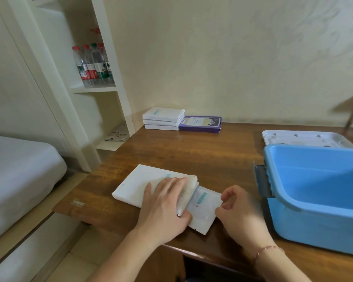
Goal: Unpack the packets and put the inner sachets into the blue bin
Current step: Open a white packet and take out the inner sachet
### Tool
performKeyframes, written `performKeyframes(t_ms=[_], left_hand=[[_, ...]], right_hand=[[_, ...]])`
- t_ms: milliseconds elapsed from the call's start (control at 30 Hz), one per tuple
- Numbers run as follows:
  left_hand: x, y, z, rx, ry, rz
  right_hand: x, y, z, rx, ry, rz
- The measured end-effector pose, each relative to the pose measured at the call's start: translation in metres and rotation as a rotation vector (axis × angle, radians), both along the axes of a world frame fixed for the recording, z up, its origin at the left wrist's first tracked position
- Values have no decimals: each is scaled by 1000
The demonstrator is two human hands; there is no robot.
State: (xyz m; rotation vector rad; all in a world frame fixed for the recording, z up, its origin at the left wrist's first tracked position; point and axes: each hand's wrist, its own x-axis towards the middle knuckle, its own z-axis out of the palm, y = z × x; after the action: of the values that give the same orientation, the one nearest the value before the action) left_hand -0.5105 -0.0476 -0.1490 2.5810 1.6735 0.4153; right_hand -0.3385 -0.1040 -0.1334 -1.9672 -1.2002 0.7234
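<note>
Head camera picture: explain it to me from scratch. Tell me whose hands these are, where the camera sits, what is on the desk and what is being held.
There is no machine here. A person wears one wide-angle camera on the head, looking forward and down, so both forearms reach in from the bottom of the picture.

The left hand lies flat on a white packet, pressing it to the wooden desk. The right hand pinches the edge of a white inner sachet that sticks out of the packet's open end.

To the right stands the open blue bin; no sachets show in the part visible. Its white lid lies behind it. At the far edge, against the wall, sit a stack of white packets and a purple box. A shelf on the left holds water bottles.
</note>
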Motion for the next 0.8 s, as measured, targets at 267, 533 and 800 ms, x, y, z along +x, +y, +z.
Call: performKeyframes(t_ms=[267, 533, 800], left_hand=[[-9, 10, 11, -94, -23, -7], [39, -18, 111, -376, -282, -633], [65, -10, 118, -587, -678, -694]], right_hand=[[0, -62, 16, 65, -119, 72], [28, -84, 56, 710, -327, 198], [73, -86, 91, 632, -27, 203]])
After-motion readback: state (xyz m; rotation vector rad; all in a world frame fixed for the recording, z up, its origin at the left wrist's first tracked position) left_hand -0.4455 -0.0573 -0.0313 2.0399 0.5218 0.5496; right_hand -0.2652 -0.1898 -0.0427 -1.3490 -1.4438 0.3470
